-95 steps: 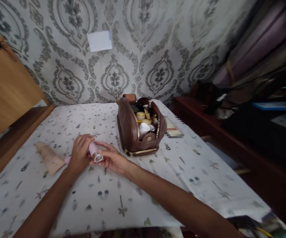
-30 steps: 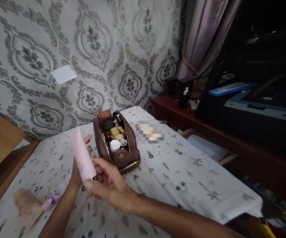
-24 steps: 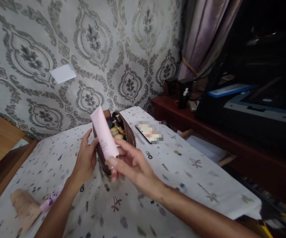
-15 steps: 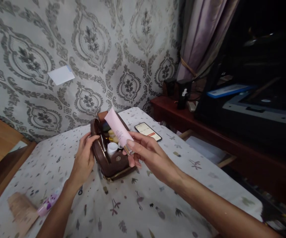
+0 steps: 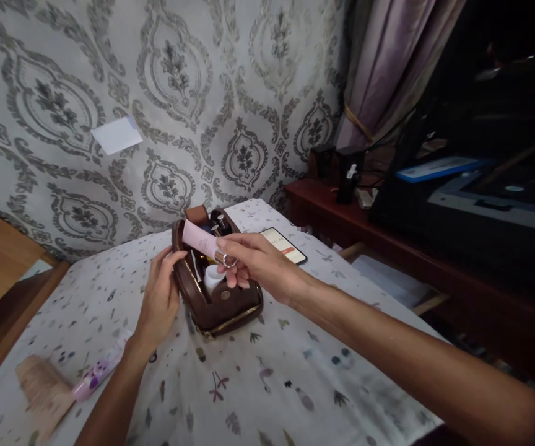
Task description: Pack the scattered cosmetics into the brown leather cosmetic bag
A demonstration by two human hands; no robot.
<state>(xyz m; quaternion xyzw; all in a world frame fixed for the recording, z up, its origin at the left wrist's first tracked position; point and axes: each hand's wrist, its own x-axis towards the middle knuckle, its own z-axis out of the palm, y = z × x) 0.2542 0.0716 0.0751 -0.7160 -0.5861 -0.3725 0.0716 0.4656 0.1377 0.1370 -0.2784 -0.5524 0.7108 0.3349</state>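
Note:
A brown zippered toiletry bag (image 5: 230,313) lies open on the patterned sheet. My left hand (image 5: 160,291) grips its left edge, thumb over the zipper rim. In my right hand (image 5: 253,260) is a pink squeeze tube (image 5: 197,238), pinched by its shiny metallic cap end; the tube slants over the bag's opening, its flat end near the left rim. Inside the bag, a white round-lidded jar (image 5: 213,277) sits below the tube, and dark bottles (image 5: 222,224) show at the far side. The tube and my fingers hide part of the contents.
Right of the bag lies a phone (image 5: 286,246) with its screen lit. A tan tube-like item (image 5: 42,387) and a purple-and-white tube (image 5: 95,376) rest at the lower left. A red-brown desk (image 5: 316,201) with an open drawer stands along the right side.
My right hand has moved left and lowered the pink tube into the bag's opening, tilting it flatter. My left hand stays on the bag's edge.

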